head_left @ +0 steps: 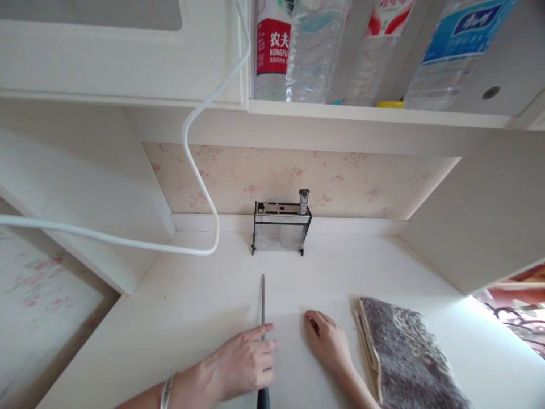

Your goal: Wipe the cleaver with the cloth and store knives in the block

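My left hand [244, 363] lies across a long thin metal rod with a black handle [263, 397], on the white tabletop. Its fingers curl over the tool, and the thumb is hidden beneath. The bare shaft points away from me, toward a black-framed knife holder [279, 234] by the back wall. One dark, worn-looking handle [304, 201] sticks up from the holder's right end. To the right of the tool, my right hand [327, 341] rests on the table with its fingers curled in, and nothing shows in them. Beside it lies a folded grey-brown patterned cloth [409, 352].
A white cable [200, 170] hangs down in front and loops off to the left. Overhead is a shelf [361, 113] with several plastic bottles [317, 57]. White side panels [477, 216] border the tabletop [204, 295] at left and right.
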The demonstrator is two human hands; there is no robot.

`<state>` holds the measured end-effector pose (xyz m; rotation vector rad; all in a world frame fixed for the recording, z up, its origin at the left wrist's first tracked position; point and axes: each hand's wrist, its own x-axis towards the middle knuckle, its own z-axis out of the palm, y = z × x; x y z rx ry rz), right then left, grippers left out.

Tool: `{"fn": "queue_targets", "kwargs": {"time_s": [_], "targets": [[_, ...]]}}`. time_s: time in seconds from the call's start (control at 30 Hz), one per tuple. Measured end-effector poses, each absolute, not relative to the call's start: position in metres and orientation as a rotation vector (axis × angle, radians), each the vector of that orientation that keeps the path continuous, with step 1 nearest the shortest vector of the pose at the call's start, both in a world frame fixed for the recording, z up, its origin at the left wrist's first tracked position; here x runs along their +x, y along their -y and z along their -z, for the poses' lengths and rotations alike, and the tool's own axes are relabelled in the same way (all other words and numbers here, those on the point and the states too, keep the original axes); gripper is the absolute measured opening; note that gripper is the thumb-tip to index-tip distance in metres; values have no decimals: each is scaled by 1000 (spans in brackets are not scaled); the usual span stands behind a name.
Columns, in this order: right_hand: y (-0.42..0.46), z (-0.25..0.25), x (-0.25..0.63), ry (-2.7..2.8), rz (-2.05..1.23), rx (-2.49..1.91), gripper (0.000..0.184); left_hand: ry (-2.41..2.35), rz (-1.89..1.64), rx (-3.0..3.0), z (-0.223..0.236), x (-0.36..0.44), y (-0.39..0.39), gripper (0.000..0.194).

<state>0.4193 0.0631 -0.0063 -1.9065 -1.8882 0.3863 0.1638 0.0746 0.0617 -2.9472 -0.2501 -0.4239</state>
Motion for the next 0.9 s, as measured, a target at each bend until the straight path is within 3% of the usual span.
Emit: {"fn": "queue_targets", "kwargs": {"time_s": [0.2,0.37,0.47,0.67,0.9], "targets": [[-65,6,422,1902,-380,-1887,27,639,640,-3035,-150,159,-129,16],[-64,6,422,1913,-352,-1858,27,1551,1435,-2755,-233,158,-169,24],[-63,5,422,1914,-333,-1857,26,1684,1841,-2380,-270,163,-186,28],[-60,2,420,1910,-318,-1870,25,1465,2094,-2057,-289,180,-234,28],[-60,0,421,1912,-327,-1859,24,1418,2037,-2167,-280,208,-278,24]]}}
